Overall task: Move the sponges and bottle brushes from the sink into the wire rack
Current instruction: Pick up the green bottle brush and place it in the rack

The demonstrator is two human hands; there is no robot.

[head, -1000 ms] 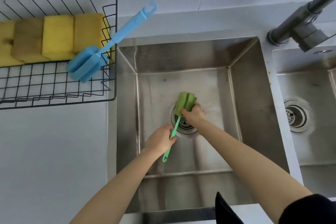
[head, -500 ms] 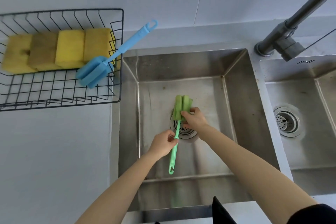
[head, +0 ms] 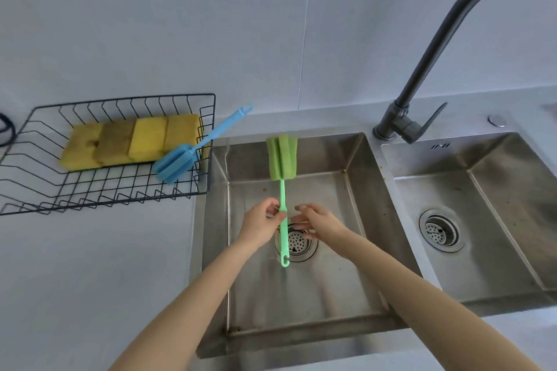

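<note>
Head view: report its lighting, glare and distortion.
Head view: soft, even light; dull glare streaks on the steel sink floor; wide-angle bending bows the wire rack and faucet; green bottle brush in the left hand stays sharp.

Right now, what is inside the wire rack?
Four yellow sponges lie in a row in the wire rack. The blue bottle brush leans over its right rim, partly covering the rightmost sponge.
</note>
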